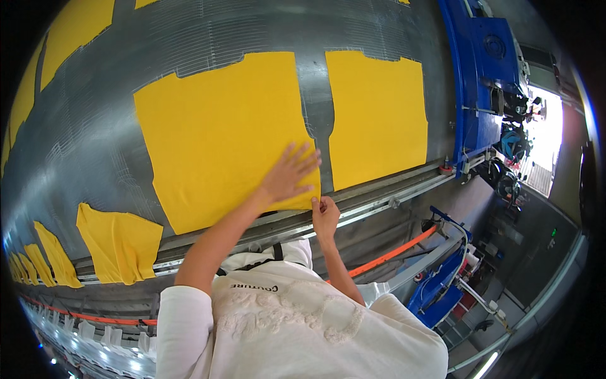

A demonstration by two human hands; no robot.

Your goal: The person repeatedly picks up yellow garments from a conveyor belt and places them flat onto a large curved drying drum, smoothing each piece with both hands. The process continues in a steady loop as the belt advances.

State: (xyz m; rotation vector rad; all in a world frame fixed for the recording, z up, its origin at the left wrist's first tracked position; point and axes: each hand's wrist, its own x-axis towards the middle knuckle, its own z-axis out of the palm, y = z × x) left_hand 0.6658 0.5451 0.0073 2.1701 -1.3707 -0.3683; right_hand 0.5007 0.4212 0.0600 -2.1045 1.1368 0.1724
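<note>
Grey ribbed surface carries a thin, limp yellow panel: left hand presses flat, fingers spread, right hand pinches its near corner, likely the best hold.

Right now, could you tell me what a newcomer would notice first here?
Bright yellow cut fabric panels spread across a grey ribbed cutting table. The left hand lies flat on the largest panel's lower right corner while the right hand pinches its edge. A blue machine carriage stands at right.
</note>
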